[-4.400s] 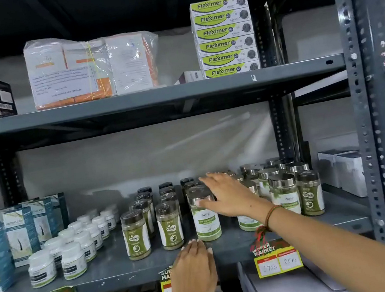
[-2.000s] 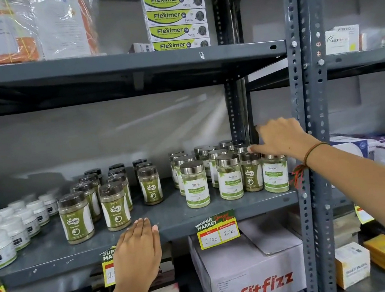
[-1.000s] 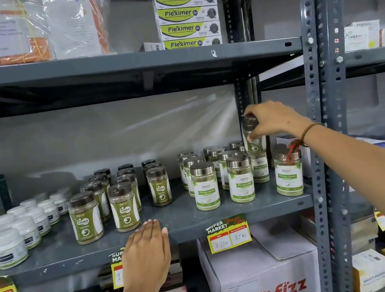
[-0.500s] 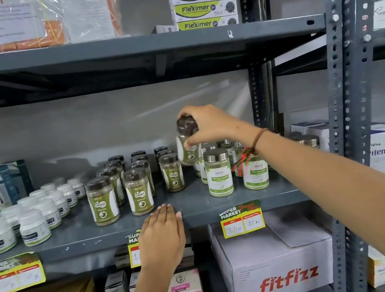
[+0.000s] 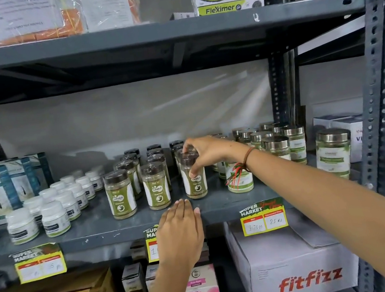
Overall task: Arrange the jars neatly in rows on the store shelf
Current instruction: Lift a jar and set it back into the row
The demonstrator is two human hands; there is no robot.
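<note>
Setting a dark-lid jar down third in the front row, carried over from the right; right hand clamps its lid, left hand flat on shelf edge. Row extended.

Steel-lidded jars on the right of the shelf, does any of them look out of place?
Yes. One steel-lidded jar stands alone at the far right, apart from the steel-lidded rows, with bare shelf between. Nothing looks spilled or tipped.
</note>
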